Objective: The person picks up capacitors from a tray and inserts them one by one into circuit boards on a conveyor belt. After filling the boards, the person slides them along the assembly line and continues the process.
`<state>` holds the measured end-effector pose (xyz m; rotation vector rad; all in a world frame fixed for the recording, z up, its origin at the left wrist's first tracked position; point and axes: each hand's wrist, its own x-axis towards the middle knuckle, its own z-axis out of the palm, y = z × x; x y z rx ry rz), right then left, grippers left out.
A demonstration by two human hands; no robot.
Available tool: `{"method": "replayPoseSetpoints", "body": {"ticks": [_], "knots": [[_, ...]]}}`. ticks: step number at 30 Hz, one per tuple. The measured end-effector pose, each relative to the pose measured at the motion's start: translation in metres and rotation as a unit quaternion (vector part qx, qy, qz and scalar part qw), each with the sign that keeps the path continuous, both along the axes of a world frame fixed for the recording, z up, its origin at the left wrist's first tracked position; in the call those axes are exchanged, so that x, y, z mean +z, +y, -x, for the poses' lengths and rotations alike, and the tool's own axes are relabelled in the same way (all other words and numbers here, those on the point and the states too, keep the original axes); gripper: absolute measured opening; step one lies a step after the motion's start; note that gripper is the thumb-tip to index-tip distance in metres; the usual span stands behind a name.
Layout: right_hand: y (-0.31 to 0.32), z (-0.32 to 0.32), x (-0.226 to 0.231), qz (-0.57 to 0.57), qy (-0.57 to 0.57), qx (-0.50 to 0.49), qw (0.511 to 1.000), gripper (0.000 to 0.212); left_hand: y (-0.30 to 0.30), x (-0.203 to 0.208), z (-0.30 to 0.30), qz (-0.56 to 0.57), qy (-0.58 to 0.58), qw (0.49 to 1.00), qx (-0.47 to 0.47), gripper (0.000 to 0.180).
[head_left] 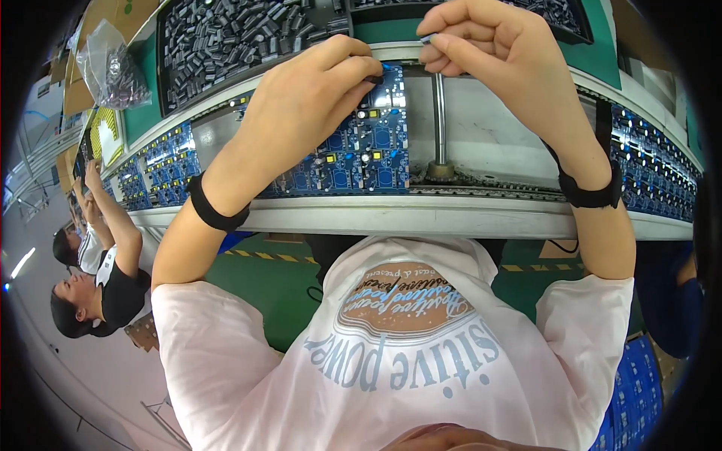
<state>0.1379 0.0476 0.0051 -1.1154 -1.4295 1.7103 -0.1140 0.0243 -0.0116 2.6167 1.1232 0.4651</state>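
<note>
My left hand (312, 94) reaches over the far edge of a blue circuit board (387, 139), its fingers pinching a black capacitor (374, 79) at the board's upper right corner. Whether the capacitor's leads are in the board is hidden. Up and to the right, my right hand (496, 45) holds another small dark capacitor (427, 39) between thumb and fingers, above the rail and clear of the board. Yellow, white and blue parts stand on the board, which lies on the conveyor line.
A black tray (161, 79) heaped with loose capacitors (233, 34) stands beyond the line, beside a second tray (583, 28). A clear bag of parts (113, 71) lies at left. More boards (650, 161) sit to the right. A metal rod (440, 124) crosses the conveyor. Two people work at far left.
</note>
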Motion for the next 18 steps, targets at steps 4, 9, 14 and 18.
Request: {"method": "replayPoseSetpoints", "body": {"ticks": [4, 9, 14, 18], "knots": [[0.0009, -0.0037, -0.0007, -0.026, -0.011, 0.003, 1.000, 0.009, 0.0043, 0.0027, -0.0021, -0.024, 0.014, 0.999, -0.024, 0.019], [0.0024, -0.0021, -0.0042, -0.035, -0.014, 0.014, 0.999, 0.009, 0.0039, 0.0083, -0.0003, -0.043, 0.068, 0.995, -0.051, 0.021], [0.0012, -0.0008, -0.0052, -0.024, 0.007, 0.002, 1.000, 0.009, 0.0040, 0.0050, 0.0005, -0.043, 0.076, 0.995, -0.053, 0.023], [0.0028, -0.0006, -0.0062, -0.035, -0.008, 0.000, 0.999, 0.009, 0.0050, 0.0010, 0.0036, -0.040, 0.066, 0.996, -0.053, 0.023]]}}
